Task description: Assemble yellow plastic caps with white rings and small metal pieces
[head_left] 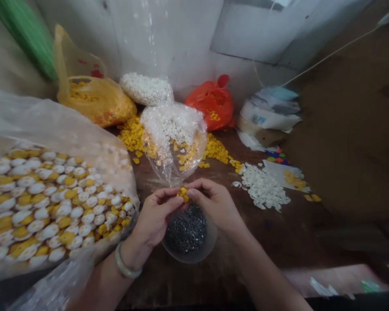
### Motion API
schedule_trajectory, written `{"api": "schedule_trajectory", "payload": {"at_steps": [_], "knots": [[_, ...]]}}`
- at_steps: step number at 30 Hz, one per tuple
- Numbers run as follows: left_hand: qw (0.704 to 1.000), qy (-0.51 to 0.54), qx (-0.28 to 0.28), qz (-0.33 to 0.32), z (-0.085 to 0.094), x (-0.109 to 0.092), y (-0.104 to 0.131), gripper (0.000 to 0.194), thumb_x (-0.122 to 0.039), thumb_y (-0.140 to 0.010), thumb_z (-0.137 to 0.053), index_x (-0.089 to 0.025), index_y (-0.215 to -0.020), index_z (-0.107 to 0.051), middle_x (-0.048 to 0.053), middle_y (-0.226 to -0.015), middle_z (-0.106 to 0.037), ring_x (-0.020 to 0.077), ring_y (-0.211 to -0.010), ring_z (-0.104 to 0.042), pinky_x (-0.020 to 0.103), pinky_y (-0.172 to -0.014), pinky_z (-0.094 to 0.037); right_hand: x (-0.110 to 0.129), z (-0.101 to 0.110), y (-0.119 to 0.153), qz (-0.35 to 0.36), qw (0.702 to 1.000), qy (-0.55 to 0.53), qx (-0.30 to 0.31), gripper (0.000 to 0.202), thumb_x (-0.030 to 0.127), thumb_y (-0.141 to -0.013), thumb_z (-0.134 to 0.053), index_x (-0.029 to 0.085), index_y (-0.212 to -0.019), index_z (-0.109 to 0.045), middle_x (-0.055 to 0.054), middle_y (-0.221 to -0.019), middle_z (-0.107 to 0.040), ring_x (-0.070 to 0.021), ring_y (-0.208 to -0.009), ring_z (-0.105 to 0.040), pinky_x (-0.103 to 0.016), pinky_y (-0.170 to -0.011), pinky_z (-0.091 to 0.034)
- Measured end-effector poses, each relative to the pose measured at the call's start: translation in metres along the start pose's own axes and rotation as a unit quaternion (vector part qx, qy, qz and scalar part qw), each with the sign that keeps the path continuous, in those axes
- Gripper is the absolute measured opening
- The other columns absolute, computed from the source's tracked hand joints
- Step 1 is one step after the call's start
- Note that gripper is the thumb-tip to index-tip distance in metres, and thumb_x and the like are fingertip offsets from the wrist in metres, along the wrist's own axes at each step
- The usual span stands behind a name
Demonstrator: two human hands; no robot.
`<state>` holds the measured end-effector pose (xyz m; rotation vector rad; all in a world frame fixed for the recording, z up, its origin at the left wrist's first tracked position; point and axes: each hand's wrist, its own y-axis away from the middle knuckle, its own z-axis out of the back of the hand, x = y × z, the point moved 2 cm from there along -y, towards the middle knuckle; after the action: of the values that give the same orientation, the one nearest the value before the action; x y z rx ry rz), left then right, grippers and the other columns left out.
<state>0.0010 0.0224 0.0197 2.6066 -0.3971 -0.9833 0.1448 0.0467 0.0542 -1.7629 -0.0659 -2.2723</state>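
Above a round bowl of small dark shiny pieces, my left hand and my right hand meet at the fingertips. Both pinch one small yellow piece between thumbs and forefingers. A pale bangle is on my left wrist. Just beyond the fingers lies an open clear bag with white pieces, and yellow pieces show in and around it. A pile of flat white pieces is to the right of my right hand.
A large clear bag of white-and-yellow pieces fills the left. Behind are a yellow bag, a packed white bag, a red bag and stacked papers. Loose yellow pieces lie between them. The table edge is near the bottom right.
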Motion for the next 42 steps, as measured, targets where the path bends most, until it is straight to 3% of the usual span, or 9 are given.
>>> {"api": "schedule_trajectory", "payload": {"at_steps": [6, 20, 25, 34, 37, 40, 42], "knots": [[1.0, 0.003, -0.016, 0.003, 0.0, 0.0, -0.001, 0.036, -0.016, -0.044, -0.092, -0.013, -0.075, -0.072, 0.002, -0.068, -0.074, 0.0113, -0.06, -0.067, 0.023, -0.066, -0.056, 0.008, -0.005, 0.002, 0.085, 0.987, 0.13, -0.035, 0.009, 0.026, -0.086, -0.064, 0.023, -0.083, -0.072, -0.001, -0.077, -0.069, -0.0173, -0.073, -0.063, -0.029, -0.066, -0.051], [0.999, 0.002, -0.037, -0.006, 0.003, 0.004, -0.002, 0.03, -0.016, -0.046, -0.09, -0.013, -0.072, -0.074, 0.001, -0.066, -0.073, 0.0095, -0.059, -0.065, 0.02, -0.062, -0.053, 0.008, -0.013, 0.013, 0.169, 0.968, 0.172, -0.062, 0.012, 0.02, -0.089, -0.061, 0.024, -0.084, -0.072, -0.001, -0.077, -0.063, -0.0156, -0.072, -0.062, -0.026, -0.064, -0.052], [1.0, 0.011, -0.018, 0.002, 0.0, 0.005, -0.001, 0.032, -0.017, -0.047, -0.09, -0.013, -0.075, -0.074, 0.004, -0.073, -0.075, 0.0129, -0.067, -0.068, 0.025, -0.071, -0.056, 0.002, -0.012, 0.013, 0.15, 0.972, 0.161, -0.079, 0.014, 0.019, -0.089, -0.059, 0.024, -0.085, -0.072, -0.001, -0.078, -0.067, -0.0169, -0.073, -0.062, -0.027, -0.068, -0.052], [0.999, 0.027, -0.03, -0.02, 0.003, 0.005, -0.002, 0.035, -0.021, -0.044, -0.092, -0.014, -0.073, -0.075, 0.002, -0.069, -0.074, 0.0103, -0.063, -0.065, 0.021, -0.066, -0.054, 0.005, -0.015, 0.009, 0.149, 0.977, 0.148, -0.048, 0.011, 0.021, -0.087, -0.064, 0.023, -0.08, -0.072, -0.001, -0.076, -0.059, -0.0156, -0.073, -0.058, -0.025, -0.066, -0.048], [0.999, 0.021, -0.027, -0.038, 0.004, 0.004, -0.002, 0.034, -0.021, -0.043, -0.092, -0.016, -0.073, -0.076, 0.002, -0.07, -0.074, 0.0106, -0.064, -0.065, 0.021, -0.064, -0.052, -0.002, -0.021, 0.011, 0.112, 0.99, 0.064, -0.058, 0.003, 0.024, -0.083, -0.069, 0.024, -0.086, -0.07, -0.002, -0.089, -0.061, -0.0179, -0.088, -0.059, -0.028, -0.076, -0.05], [0.996, -0.01, -0.032, -0.081, 0.005, 0.004, 0.0, 0.032, -0.021, -0.045, -0.09, -0.017, -0.074, -0.077, 0.003, -0.074, -0.075, 0.0124, -0.068, -0.066, 0.022, -0.068, -0.052, -0.012, -0.028, 0.014, 0.03, 0.997, -0.06, -0.035, 0.03, 0.023, -0.082, -0.067, 0.027, -0.111, -0.064, -0.004, -0.109, -0.063, -0.0188, -0.099, -0.06, -0.031, -0.083, -0.051], [0.991, -0.042, -0.03, -0.123, 0.006, 0.004, 0.003, 0.027, -0.02, -0.05, -0.088, -0.019, -0.075, -0.077, 0.002, -0.076, -0.076, 0.0128, -0.071, -0.067, 0.023, -0.071, -0.053, -0.015, -0.033, 0.016, -0.004, 0.994, -0.109, 0.001, 0.035, 0.022, -0.083, -0.064, 0.027, -0.117, -0.06, -0.003, -0.11, -0.065, -0.0181, -0.098, -0.062, -0.032, -0.085, -0.051]]}}
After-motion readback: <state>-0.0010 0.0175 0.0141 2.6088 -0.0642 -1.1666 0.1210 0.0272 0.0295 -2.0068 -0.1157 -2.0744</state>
